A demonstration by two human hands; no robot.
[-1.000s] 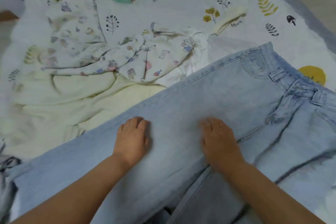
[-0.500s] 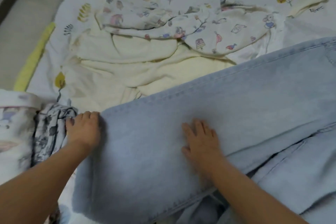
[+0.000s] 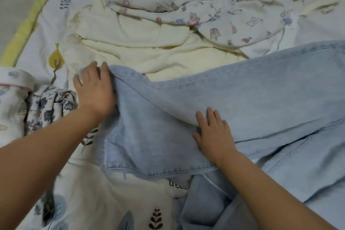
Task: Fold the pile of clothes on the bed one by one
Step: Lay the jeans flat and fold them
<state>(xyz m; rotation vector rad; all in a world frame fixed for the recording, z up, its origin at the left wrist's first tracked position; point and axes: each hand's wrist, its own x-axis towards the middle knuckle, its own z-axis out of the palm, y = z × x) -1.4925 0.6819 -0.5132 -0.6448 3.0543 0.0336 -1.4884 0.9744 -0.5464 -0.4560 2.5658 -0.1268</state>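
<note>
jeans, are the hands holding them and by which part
The left hand grips the jeans at the hem end of the leg, lifting that corner. The right hand only presses flat on the leg.

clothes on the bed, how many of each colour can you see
light blue jeans: 1
cream garment: 1
white cartoon-print garment: 1
dark floral-print garment: 1
white pink-trimmed garment: 1
total: 5

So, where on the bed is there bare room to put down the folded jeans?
Bare sheet shows below the jeans' hem, between the two forearms. A narrow strip lies at the upper right corner. The middle is crowded with the cream garment and printed clothes.
</note>
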